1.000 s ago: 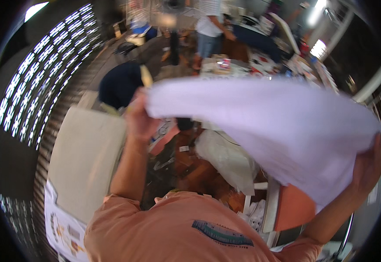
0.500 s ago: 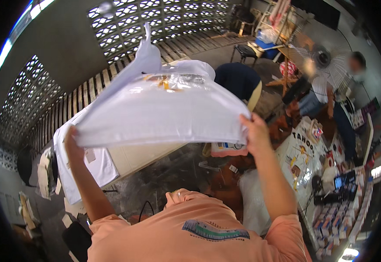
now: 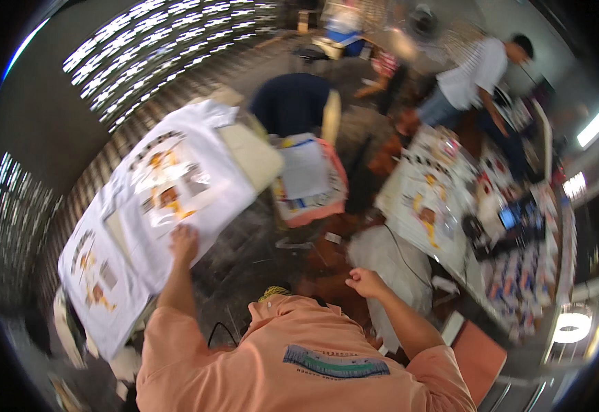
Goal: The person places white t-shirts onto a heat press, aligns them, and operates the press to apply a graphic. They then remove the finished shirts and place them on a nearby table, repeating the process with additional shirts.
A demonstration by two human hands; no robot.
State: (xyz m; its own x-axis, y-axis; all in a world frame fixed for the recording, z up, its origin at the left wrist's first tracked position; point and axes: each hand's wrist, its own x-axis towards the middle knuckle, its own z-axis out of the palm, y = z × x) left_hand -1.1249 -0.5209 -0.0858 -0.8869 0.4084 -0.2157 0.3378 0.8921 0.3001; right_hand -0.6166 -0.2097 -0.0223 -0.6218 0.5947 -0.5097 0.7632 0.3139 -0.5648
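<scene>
A white T-shirt [image 3: 225, 180] lies spread over a long pale board, its chest printed with black lettering and orange-brown figures under shiny clear film [image 3: 188, 167]. My left hand [image 3: 184, 242] rests on its lower edge, fingers stretched out and slightly blurred. To the left, a second white T-shirt [image 3: 115, 283] with a similar print lies flat. My right hand [image 3: 366, 281] hangs in the air above a translucent plastic bag [image 3: 394, 264], its fingers curled in and nothing visible in them.
A chair with a dark cover [image 3: 289, 103] stands beyond a pink-edged container [image 3: 313, 214] topped with white sheets. At right, a table holds another printed white piece [image 3: 423, 199], a lit screen [image 3: 510, 215] and rows of small packs [image 3: 512, 281]. A person [image 3: 474, 75] stands at far right.
The T-shirt held stretched in both hands now lies flat on the board. My right hand has let go and drawn back; my left lies on the cloth. The view has swung right.
</scene>
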